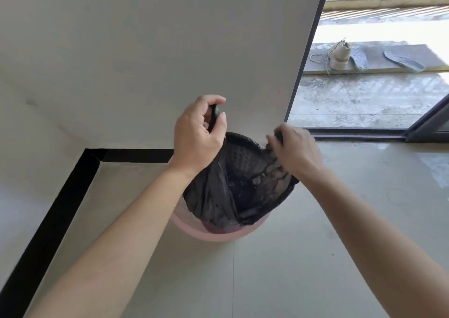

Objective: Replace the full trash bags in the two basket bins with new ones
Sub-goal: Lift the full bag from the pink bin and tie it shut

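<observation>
A pink basket bin (pixel 213 232) stands on the floor against the white wall. A black trash bag (pixel 218 196) lines it and drapes over its rim. My left hand (pixel 198 133) is above the bin's far left rim, pinching a twisted handle of the bag and lifting it. My right hand (pixel 295 147) is at the far right rim, fingers closed on the bag's edge there. The inside of the bag looks dark; I cannot tell what it holds.
A white wall with black skirting (pixel 60 208) runs behind and to the left. An open sliding door frame (pixel 308 50) is at the right; outside lie a shoe (pixel 339 55) and insoles (pixel 403 59). Glossy floor tiles (pixel 291 269) spread in front.
</observation>
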The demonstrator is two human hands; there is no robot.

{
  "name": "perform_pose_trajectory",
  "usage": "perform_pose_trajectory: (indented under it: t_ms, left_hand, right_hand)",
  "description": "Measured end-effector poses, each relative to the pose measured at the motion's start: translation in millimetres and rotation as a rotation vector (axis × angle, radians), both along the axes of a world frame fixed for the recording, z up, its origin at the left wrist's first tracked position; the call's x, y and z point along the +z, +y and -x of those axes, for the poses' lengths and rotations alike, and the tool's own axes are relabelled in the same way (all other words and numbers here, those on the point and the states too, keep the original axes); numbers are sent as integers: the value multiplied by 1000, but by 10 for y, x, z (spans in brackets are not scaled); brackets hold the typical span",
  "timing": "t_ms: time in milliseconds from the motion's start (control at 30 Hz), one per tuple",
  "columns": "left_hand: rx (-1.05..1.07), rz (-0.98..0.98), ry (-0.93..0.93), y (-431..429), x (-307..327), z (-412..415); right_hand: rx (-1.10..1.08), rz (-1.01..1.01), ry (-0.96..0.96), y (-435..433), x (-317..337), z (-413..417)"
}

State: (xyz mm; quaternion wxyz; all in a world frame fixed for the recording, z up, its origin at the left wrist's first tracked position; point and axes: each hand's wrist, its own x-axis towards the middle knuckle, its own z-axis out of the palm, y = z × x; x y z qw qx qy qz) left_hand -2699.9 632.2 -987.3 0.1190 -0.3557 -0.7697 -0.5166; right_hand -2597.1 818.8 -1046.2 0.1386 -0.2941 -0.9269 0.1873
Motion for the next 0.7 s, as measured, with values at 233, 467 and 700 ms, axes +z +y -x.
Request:
perform_pose_trajectory:
  t_ms: [233, 467, 700]
  left_hand:
    - [266, -201, 96, -142, 222, 320]
    - [278, -163, -230, -316, -123, 304]
    - [133, -53, -167, -460, -745, 109]
  right_hand:
    - [72, -134, 418, 70, 735, 66]
    - [-41, 341, 593, -118, 239, -107]
    - [53, 512, 398, -451, -640, -610]
